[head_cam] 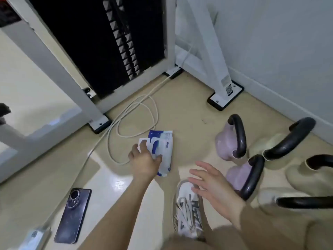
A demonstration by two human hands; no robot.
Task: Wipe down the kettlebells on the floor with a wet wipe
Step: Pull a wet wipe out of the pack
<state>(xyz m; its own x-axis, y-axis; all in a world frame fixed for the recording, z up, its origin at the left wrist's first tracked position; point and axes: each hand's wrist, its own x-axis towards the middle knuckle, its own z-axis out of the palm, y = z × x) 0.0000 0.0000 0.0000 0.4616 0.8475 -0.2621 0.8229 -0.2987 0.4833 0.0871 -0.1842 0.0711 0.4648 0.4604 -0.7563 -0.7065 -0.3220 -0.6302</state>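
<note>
Beige floor (189,109) ran into a corner, hemmed by the wall (270,42) on the right and a white machine frame (169,33) behind. Open floor lay between the wet-wipe pack (165,141) and the kettlebells (225,143), clustered by the wall. A looped cable (137,105) lay just left of the pack. The left hand (144,163) gripped the pack, fingers curled over it. The right hand (214,184) hovered above a shoe (187,210), fingers spread, holding nothing.

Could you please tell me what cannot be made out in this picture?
Head view: the left hand covers the opening of the wipe pack; grip and any drawn wipe unclear.
Blurred: its print.
Cut off by the right edge: beige kettlebells.
Too small to read: rack label.
</note>
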